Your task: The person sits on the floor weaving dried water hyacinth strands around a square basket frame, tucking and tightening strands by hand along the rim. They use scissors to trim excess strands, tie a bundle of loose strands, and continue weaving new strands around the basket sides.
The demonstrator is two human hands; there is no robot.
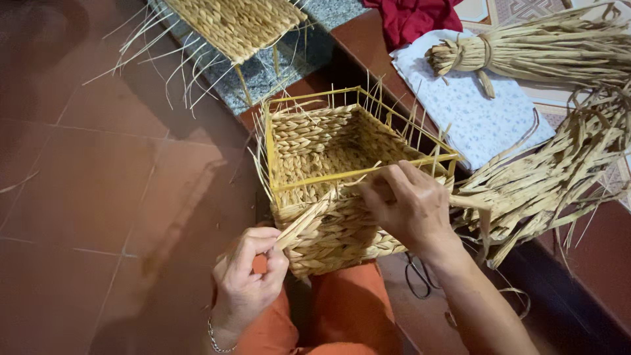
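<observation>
Now my left hand (248, 276) pinches a flat straw strand (303, 223) below the woven basket (328, 190), while my right hand (407, 207) presses its fingers (388, 181) together at the basket's near rim.

I see the left hand (246, 276) pinching a flat woven strand (303, 223), pulled taut down-left from the half-woven basket (328, 197). Right hand (404, 207) sits on the basket's near rim, fingers at the yellow wire frame (358, 174). Basket rests against orange-clad knees (348, 309). Loose dried fibre pile (552, 177) to the right, tied bundle (526, 46) far right on a pale cloth (473, 112). Dark object by the right wrist, probably scissors (417, 276). Second woven piece (236, 23) far, on the stone ledge (269, 72).
</observation>
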